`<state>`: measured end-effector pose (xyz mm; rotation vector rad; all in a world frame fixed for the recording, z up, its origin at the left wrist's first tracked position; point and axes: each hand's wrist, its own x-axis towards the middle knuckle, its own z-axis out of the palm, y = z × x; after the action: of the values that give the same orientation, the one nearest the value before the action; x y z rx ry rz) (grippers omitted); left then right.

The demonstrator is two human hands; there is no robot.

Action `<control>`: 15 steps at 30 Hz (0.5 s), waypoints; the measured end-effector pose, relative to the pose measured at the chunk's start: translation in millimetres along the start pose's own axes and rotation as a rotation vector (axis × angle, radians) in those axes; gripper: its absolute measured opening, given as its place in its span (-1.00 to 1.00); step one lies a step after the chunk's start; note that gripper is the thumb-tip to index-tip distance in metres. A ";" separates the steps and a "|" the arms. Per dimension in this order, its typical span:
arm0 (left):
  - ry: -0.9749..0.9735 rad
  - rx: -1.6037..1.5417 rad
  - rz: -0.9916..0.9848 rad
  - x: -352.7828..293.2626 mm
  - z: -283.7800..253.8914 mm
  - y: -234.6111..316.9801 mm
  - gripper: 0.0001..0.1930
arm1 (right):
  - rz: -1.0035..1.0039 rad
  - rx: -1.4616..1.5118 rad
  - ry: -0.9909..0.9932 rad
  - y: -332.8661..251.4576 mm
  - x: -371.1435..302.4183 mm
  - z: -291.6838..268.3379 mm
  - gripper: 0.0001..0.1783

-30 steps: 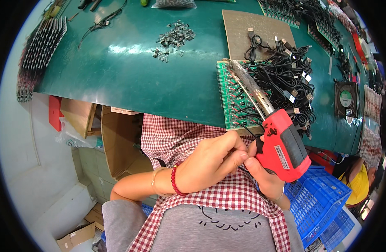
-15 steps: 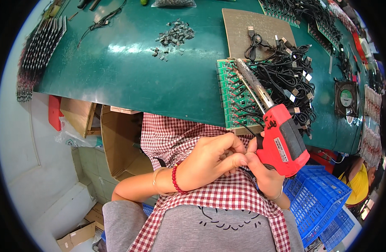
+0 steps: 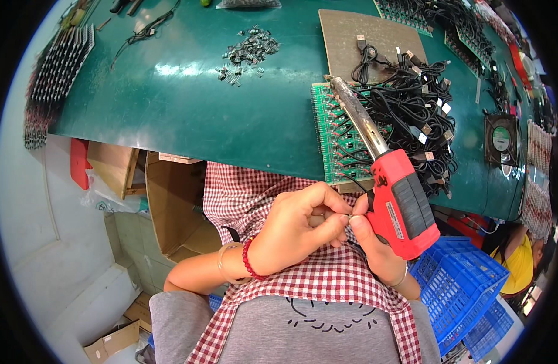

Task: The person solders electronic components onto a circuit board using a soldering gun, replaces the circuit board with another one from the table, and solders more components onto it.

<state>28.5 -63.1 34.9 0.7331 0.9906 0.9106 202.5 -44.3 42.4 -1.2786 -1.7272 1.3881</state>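
My right hand (image 3: pixel 376 252) holds a red and black soldering gun (image 3: pixel 401 209) whose long metal barrel points up and away over the table. Its thumb and forefinger also meet the fingertips of my left hand (image 3: pixel 297 221). Between them is a tiny dark piece, too small to name, pinched by the closed left fingers in front of my checked apron (image 3: pixel 327 279). Just beyond the gun lies a panel of green circuit boards (image 3: pixel 327 136) with wires on it. Black USB cables (image 3: pixel 406 118) are heaped against its right side.
On the green table (image 3: pixel 170 115) are a pile of small striped parts (image 3: pixel 251 51), a brown board (image 3: pixel 340 42) and a black fan (image 3: pixel 501 139). Stacked panels (image 3: pixel 57 79) stand at the left edge. Blue crates (image 3: pixel 458 288) and another person's yellow clothing (image 3: pixel 519 267) are at the right.
The soldering gun has tilted more upright, its body shifting slightly left. My fingertips have moved slightly, so the tiny piece between them now shows.
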 end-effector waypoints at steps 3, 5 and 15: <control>-0.054 -0.088 -0.062 0.2 -4.4 0.7 -0.92 | 0.183 0.123 0.004 -3.9 -2.0 1.0 -0.74; -0.094 -0.159 -0.083 1.8 -6.2 1.7 -0.91 | 0.238 0.178 0.020 -4.4 -2.4 2.0 -0.76; -0.084 0.448 0.146 5.0 -10.3 19.6 -0.96 | 0.088 0.004 0.023 -5.0 0.4 4.4 -0.77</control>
<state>14.4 -48.9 45.8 1.2254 1.0895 0.7815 196.9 -45.7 45.8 -1.3784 -1.6697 1.4196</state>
